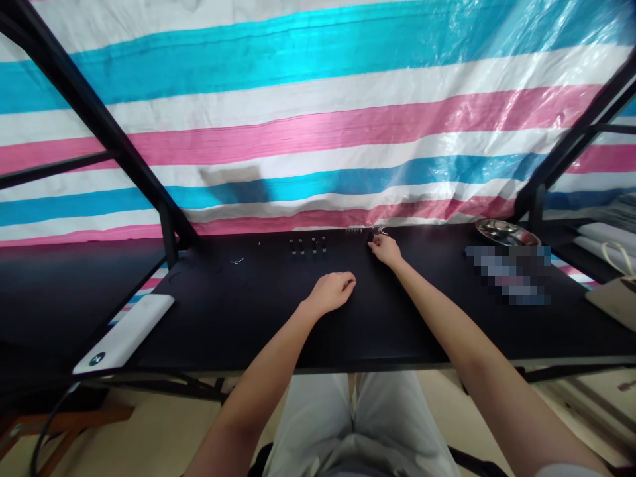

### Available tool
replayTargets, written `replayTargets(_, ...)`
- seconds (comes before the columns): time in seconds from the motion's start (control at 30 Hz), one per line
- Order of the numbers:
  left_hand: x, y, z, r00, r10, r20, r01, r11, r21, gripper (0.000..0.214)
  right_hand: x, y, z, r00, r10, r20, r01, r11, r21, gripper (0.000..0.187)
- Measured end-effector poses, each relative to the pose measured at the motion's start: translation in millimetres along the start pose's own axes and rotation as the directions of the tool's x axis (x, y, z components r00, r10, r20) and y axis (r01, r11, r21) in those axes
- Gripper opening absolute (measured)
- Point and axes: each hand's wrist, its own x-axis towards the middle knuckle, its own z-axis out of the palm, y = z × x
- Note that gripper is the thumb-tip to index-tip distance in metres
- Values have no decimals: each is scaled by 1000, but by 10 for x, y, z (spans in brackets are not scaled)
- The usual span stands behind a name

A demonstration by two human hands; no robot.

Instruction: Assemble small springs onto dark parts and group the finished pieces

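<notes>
My right hand (pixel 385 249) reaches to the back of the black table, its fingers pinched at a small dark piece (pixel 370 237) that is too small to name. My left hand (pixel 332 291) is closer to me, with fingers curled together over the tabletop; whatever they may hold is hidden. Left of my right hand, several small black cylinders (pixel 314 246) with lighter ends stand in a loose row. Behind them, near the back edge, is a line of tiny silvery pieces (pixel 353 230). Small white bits (pixel 379 230) lie just beyond my right fingertips.
On the left of the black table (pixel 223 318) lies a white power bank (pixel 126 331) with a cable. A shiny metal dish (pixel 507 233) sits at the back right, with a blurred-out item (pixel 509 275) before it. Black frame bars and a striped sheet (pixel 318 132) bound the back.
</notes>
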Motion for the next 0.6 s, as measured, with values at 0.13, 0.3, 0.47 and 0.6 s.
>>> replayTargets(0.13, 4, 11, -8, 1000, -14, 7, 14, 1000, 0, 24, -4, -8, 17, 1000, 7, -10, -8, 1000, -16, 15)
replayTargets(0.3, 2, 11, -6, 1000, -16, 9, 16, 1000, -10, 24, 15, 14, 43, 1000, 10, -21, -11, 999, -50, 18)
replayTargets(0.47, 5, 4, 2, 1000, -9, 7, 10, 1000, -13, 24, 42, 31, 32, 1000, -24, 1, 24, 998, -59, 18)
replayTargets(0.6, 7, 6, -4, 1000, -11, 9, 11, 1000, -8, 24, 47, 29, 18, 999, -42, 17, 43, 997, -64, 17)
